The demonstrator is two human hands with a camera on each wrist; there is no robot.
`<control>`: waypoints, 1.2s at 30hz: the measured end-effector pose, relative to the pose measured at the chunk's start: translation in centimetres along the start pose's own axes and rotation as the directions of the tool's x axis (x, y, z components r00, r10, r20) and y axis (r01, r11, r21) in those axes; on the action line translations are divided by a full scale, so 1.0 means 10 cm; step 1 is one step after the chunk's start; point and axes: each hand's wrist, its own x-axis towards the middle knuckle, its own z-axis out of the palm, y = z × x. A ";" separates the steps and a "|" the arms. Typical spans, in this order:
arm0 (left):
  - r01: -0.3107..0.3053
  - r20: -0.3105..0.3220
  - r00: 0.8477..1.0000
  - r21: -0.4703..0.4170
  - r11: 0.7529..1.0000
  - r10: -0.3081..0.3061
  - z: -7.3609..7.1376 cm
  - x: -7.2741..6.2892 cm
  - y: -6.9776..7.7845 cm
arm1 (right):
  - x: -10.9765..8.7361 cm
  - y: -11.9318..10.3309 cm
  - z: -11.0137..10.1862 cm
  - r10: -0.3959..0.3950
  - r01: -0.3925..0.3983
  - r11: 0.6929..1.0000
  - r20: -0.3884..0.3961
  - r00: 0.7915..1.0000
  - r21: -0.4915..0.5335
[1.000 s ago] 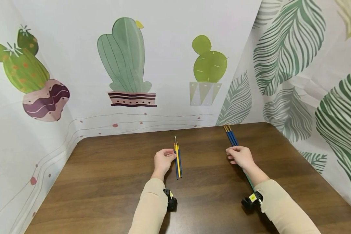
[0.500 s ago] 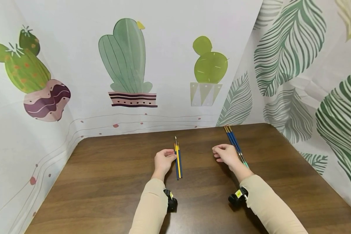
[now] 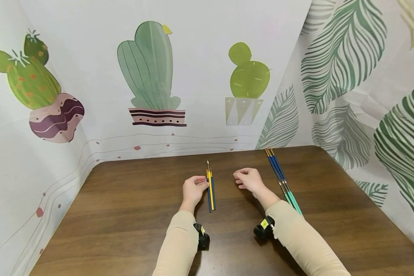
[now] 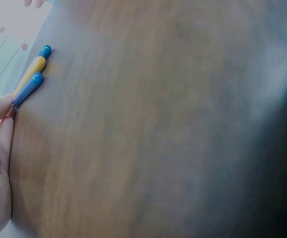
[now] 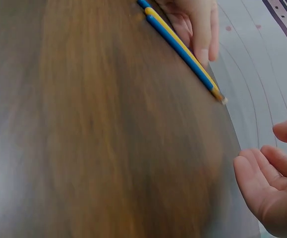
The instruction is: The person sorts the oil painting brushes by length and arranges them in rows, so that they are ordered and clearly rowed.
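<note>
Three paintbrushes lie side by side mid-table, a yellow paintbrush [image 3: 211, 191] between two blue ones. My left hand [image 3: 194, 188] is at their left side, its thumb and fingertips touching the brushes near the upper part. The blue and yellow handle ends [image 4: 35, 74] stick out past the fingers in the left wrist view. My right hand [image 3: 250, 179] hovers to the right of these brushes, apart from them. Its fingers are loosely bent with a gap to the thumb, and nothing is in it, as the right wrist view shows the hand [image 5: 274, 186].
Blue paintbrushes [image 3: 275, 165] lie in a slanted row at the right back of the brown table [image 3: 131, 214]. Green-handled paintbrushes [image 3: 293, 201] lie just below them, partly behind the right sleeve [image 3: 300, 234]. A wall cloth with printed cacti [image 3: 207, 76] rises behind the table.
My right hand has moved left, away from the blue and green paintbrushes on the right, uncovering them. The left hand and the three brushes beside it stay in place.
</note>
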 end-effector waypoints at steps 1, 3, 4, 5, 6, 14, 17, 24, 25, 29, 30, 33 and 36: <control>-0.001 0.002 1.000 -0.001 1.000 0.001 0.00 0.00 0.00 | 0.01 -0.02 0.03 0.003 -0.003 1.000 0.001 1.000 0.003; 0.000 0.004 1.000 -0.002 1.000 0.000 0.00 0.00 0.00 | 0.02 -0.05 0.10 0.007 -0.007 1.000 0.008 1.000 0.008; 0.001 0.004 1.000 -0.002 1.000 -0.001 0.00 0.00 0.00 | 0.02 -0.06 0.13 0.011 -0.011 1.000 0.011 1.000 0.011; 0.000 0.004 1.000 0.000 1.000 0.000 0.00 0.00 0.00 | 0.02 -0.08 0.16 0.013 -0.013 1.000 0.016 1.000 0.014; 0.001 0.004 1.000 0.000 1.000 -0.001 0.00 0.00 0.00 | 0.03 -0.09 0.20 0.016 -0.016 1.000 0.019 1.000 0.020; -0.001 0.004 1.000 -0.024 1.000 0.001 0.01 0.01 -0.03 | 0.06 -0.14 0.44 0.056 -0.059 0.996 0.048 0.997 0.069; -0.004 0.008 1.000 -0.025 1.000 0.004 0.00 0.01 -0.04 | 0.06 -0.15 0.51 0.065 -0.069 0.994 0.053 0.996 0.086; -0.023 0.016 1.000 -0.019 1.000 0.023 -0.01 0.02 -0.02 | 0.08 -0.17 0.63 0.070 -0.077 0.991 0.067 0.995 0.111; -0.025 0.017 1.000 -0.019 1.000 0.025 -0.01 0.02 -0.02 | 0.09 -0.18 0.65 0.072 -0.080 0.990 0.068 0.995 0.114; -0.025 0.022 0.999 -0.017 1.000 0.025 -0.02 0.03 -0.02 | 0.11 -0.18 0.70 0.080 -0.089 0.986 0.069 0.994 0.138; -0.025 0.023 0.999 -0.018 1.000 0.026 -0.02 0.03 -0.02 | 0.11 -0.18 0.71 0.083 -0.092 0.986 0.069 0.994 0.142; -0.026 0.026 0.999 -0.017 1.000 0.026 -0.01 0.03 -0.02 | 0.12 -0.18 0.73 0.091 -0.101 0.983 0.068 0.993 0.154; -0.027 0.028 0.999 -0.018 0.999 0.028 -0.02 0.03 -0.03 | 0.12 -0.18 0.74 0.108 -0.118 0.978 0.065 0.992 0.174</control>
